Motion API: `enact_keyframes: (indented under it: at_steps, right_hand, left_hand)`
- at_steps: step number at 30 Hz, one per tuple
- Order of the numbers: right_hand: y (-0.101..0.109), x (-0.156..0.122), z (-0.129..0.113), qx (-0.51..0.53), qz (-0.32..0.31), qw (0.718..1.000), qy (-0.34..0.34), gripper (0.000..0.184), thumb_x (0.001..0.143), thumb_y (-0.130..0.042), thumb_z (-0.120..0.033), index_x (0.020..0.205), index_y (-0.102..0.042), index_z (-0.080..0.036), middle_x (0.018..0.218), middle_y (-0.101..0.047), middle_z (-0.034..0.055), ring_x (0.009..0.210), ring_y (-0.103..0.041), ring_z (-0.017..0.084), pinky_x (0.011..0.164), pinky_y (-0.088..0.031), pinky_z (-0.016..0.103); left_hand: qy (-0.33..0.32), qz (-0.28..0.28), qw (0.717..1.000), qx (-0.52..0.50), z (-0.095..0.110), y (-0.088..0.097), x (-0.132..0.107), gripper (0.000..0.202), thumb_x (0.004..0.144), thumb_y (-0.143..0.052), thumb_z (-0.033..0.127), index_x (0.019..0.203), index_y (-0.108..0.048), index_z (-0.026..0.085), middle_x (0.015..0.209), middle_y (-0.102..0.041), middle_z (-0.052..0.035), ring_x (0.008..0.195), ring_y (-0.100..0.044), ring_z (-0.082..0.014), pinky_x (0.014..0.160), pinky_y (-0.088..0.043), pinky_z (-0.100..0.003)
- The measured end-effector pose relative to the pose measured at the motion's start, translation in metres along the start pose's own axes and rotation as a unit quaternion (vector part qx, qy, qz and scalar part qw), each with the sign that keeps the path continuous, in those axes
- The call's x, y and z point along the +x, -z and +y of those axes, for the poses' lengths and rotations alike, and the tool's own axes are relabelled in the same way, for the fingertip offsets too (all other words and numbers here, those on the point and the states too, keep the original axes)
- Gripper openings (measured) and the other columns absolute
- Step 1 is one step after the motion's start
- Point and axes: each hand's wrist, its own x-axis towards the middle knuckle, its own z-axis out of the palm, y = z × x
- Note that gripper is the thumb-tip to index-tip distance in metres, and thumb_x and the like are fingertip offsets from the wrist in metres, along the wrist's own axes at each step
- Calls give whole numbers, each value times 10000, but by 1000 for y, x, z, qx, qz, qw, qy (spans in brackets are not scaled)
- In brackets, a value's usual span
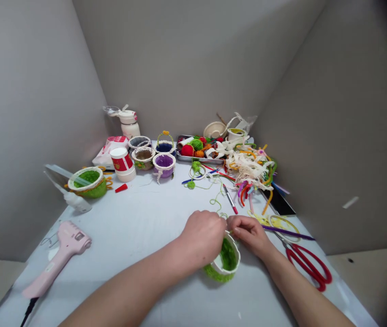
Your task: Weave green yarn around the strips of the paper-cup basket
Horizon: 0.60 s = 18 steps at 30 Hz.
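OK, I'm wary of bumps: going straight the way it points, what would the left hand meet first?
Along its forearm's line, the left hand would probably meet the right hand; depth is unclear.

A white tub (123, 164) with a red label stands on the worktop (125, 218). Behind it rises a white flask (130, 130), and just in front lies a red cap (121, 187). To its left are an orange-trimmed green basket (94, 190) and a nozzle bottle (77, 203); nearer the viewer lies a pink glue gun (60, 263). To its right stand a brown basket (145, 165) and a purple basket (166, 172), and farther right a metal tray (193, 159) of yarn balls (196, 145).
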Motion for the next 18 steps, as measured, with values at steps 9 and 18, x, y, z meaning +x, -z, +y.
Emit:
enact_keyframes:
  at_steps: [9, 18]
  right_hand:
    - [-4, 1, -30, -123, 67, 990, 32, 234, 841, -577, -357, 692, -594, -178, 660, -572, 18, 624, -495, 148, 587, -390, 264]
    - [-10, -8, -78, -376, 46, 924, 50, 184, 843, -540, -246, 679, -602, -189, 663, -626, 24, 616, -538, 146, 584, -371, 262]
  left_hand:
    - [31, 50, 997, 44, 2, -4, 0, 229, 858, -473, 234, 792, -668, 134, 793, -682, -117, 759, -657, -264, 670, -514, -362]
    - [45, 58, 996, 43, 4, -3, -3, 246, 863, -454, 245, 783, -665, 148, 797, -687, -110, 760, -656, -250, 658, -507, -333]
